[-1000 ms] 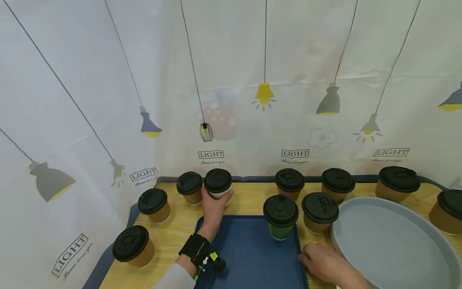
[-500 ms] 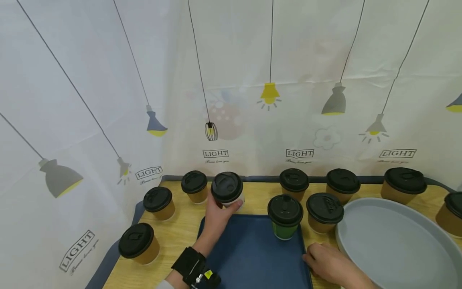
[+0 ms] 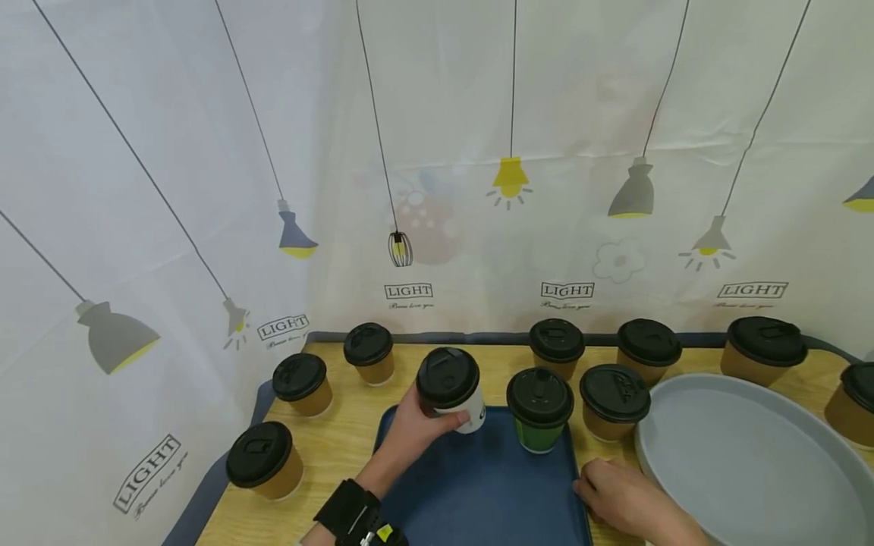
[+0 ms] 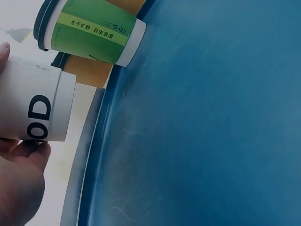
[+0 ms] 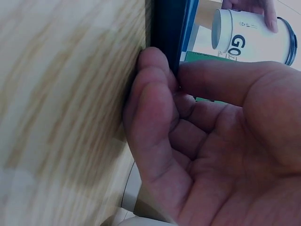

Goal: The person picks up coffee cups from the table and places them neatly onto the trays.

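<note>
The white cup (image 3: 463,400), held in curled fingers by the left hand (image 3: 418,428), has moved rightward over the blue tray (image 3: 492,485) at lower centre, seemingly mid-carry, while the right hand (image 3: 617,493) pinches the tray's edge.

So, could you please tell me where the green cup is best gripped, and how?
I'd grip the green cup round its wall, just under the wider lid, coming from the near side: it stands upright, with one brown cup behind and another to its right, while the left hand holds the white cup to its left.
</note>
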The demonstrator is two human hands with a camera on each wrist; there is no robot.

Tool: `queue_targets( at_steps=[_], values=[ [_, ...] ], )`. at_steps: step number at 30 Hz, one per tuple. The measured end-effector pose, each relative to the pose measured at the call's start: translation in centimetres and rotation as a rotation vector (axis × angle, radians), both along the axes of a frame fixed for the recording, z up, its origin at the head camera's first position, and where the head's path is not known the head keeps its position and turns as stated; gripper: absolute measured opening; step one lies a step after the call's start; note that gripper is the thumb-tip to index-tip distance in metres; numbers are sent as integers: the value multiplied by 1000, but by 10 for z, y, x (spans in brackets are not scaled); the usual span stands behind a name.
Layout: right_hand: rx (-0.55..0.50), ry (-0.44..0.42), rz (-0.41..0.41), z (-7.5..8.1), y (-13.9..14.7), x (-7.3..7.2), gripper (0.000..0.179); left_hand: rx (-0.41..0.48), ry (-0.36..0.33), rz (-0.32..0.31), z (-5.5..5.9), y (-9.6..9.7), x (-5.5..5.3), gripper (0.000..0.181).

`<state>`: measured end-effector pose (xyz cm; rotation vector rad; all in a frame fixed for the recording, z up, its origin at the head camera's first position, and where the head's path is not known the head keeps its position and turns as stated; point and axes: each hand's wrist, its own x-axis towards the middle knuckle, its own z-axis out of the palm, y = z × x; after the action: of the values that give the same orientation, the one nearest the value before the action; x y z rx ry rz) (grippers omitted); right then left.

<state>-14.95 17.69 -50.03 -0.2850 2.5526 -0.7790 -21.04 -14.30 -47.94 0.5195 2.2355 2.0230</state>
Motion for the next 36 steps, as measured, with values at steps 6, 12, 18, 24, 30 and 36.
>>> queue_targets(
  at_steps=[6, 12, 18, 24, 30, 36],
  values=[
    [6, 15, -59, 19, -9, 9, 36, 10, 8, -55, 2, 3, -3, 71],
    [15, 0, -55, 17, -9, 9, 36, -41, 21, -76, 0, 5, -1, 72],
    [-5, -9, 43, -5, 4, -2, 38, -79, 5, -137, -8, 10, -6, 75],
    [-20, -2, 72, -33, 14, -14, 39, -122, 4, -185, -14, 14, -9, 77],
    [-30, -3, 82, -43, 17, -17, 39, -107, 27, -234, -17, 14, -12, 76],
    [6, -25, 20, -8, 5, -5, 37, -121, -12, -261, -22, 15, -15, 79]
  ],
)
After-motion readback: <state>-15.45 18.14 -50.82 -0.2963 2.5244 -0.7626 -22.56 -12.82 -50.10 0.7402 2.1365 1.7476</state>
